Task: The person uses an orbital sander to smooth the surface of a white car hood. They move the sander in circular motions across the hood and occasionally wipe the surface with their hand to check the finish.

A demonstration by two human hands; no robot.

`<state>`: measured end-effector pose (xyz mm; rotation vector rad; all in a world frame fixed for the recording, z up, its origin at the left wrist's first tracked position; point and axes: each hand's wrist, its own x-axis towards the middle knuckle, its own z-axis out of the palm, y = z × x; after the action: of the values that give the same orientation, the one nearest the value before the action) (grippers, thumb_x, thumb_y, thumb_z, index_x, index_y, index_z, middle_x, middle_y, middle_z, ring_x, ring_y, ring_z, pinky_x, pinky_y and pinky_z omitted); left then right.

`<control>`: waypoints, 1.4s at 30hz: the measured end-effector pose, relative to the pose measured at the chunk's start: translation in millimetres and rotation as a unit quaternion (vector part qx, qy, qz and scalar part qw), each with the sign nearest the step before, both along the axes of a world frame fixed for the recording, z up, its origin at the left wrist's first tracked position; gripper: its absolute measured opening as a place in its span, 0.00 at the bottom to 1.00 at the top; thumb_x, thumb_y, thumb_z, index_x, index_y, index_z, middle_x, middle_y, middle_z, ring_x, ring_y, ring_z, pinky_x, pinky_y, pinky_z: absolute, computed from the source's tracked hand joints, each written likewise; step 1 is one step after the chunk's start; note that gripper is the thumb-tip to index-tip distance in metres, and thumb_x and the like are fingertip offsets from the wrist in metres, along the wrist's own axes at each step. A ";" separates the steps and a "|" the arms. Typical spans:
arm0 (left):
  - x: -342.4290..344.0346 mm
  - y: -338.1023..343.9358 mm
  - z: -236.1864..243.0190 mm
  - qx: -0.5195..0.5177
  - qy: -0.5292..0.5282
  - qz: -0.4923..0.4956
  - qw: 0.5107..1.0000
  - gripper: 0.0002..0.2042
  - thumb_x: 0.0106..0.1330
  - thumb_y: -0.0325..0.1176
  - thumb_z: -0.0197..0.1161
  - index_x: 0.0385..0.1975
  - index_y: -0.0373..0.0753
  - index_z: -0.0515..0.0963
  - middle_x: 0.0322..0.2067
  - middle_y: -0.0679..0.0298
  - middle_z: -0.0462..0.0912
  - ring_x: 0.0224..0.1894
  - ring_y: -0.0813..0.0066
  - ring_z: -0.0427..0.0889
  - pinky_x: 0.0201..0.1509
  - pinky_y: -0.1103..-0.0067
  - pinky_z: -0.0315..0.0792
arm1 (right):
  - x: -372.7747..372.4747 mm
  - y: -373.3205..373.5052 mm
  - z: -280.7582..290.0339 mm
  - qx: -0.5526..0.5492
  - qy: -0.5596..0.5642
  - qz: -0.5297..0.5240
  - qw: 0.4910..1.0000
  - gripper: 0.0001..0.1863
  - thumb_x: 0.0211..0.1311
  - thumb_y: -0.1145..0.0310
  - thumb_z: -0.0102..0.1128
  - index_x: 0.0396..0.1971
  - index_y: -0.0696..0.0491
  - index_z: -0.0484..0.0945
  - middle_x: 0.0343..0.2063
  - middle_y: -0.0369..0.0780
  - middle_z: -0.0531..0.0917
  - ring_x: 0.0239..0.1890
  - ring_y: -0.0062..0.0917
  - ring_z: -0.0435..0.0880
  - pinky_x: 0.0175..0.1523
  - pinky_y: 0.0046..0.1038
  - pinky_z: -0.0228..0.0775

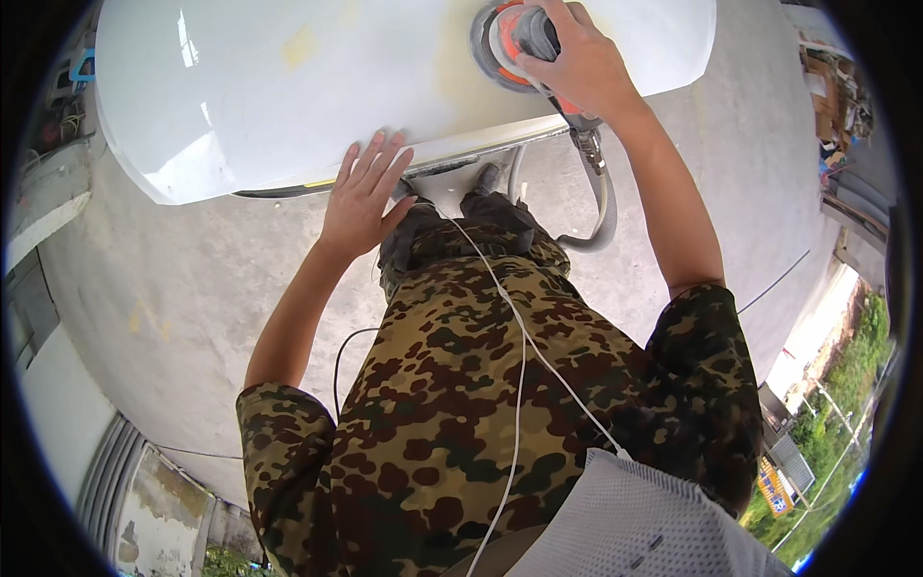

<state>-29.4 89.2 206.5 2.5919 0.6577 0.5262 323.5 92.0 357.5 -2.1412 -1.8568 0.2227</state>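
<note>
A large white car panel, curved and glossy in places, spans the top of the view. Yellowish dull patches mark its surface. My right hand is wrapped round a round orbital sander, red and grey, whose disc rests on the panel's right part. From the sander's handle a grey hose hangs down past the panel edge. My left hand lies flat with fingers spread, fingertips on the panel's near edge. It holds nothing. The sander's top is partly hidden by my right fingers.
Below the panel is a grey concrete floor, with my shoes under its near edge. A thin white cord hangs down my front. Cardboard and clutter stand at the far right. A low ledge runs along the left.
</note>
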 end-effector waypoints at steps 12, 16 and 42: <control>61.0 3.7 -3.4 -0.005 -0.104 -0.010 0.995 0.37 0.71 0.43 0.72 0.78 0.39 0.67 0.81 0.46 0.60 0.84 0.42 0.55 0.84 0.44 0.50 | -17.2 -16.2 -22.2 -0.036 -0.034 -0.027 0.998 0.40 0.56 0.55 0.75 0.71 0.39 0.71 0.56 0.51 0.81 0.49 0.50 0.91 0.55 0.44 0.85; 78.9 5.5 1.5 0.016 -0.050 -0.036 0.998 0.36 0.72 0.44 0.71 0.78 0.41 0.67 0.81 0.52 0.62 0.84 0.47 0.57 0.84 0.43 0.49 | 17.1 -44.7 -23.8 -0.011 -0.023 -0.085 0.996 0.40 0.56 0.55 0.76 0.71 0.39 0.71 0.54 0.50 0.81 0.47 0.48 0.91 0.55 0.44 0.85; 48.2 17.7 -8.2 -0.013 -0.052 -0.045 0.998 0.34 0.76 0.42 0.67 0.77 0.35 0.66 0.76 0.52 0.73 0.82 0.46 0.61 0.84 0.44 0.47 | 67.4 -63.1 -24.7 -0.001 -0.023 -0.204 0.979 0.42 0.55 0.52 0.76 0.71 0.40 0.71 0.53 0.52 0.81 0.46 0.48 0.91 0.55 0.44 0.86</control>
<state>18.8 106.8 198.3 2.5360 0.5081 0.6134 390.9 28.9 332.8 -2.4843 -1.3920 0.0844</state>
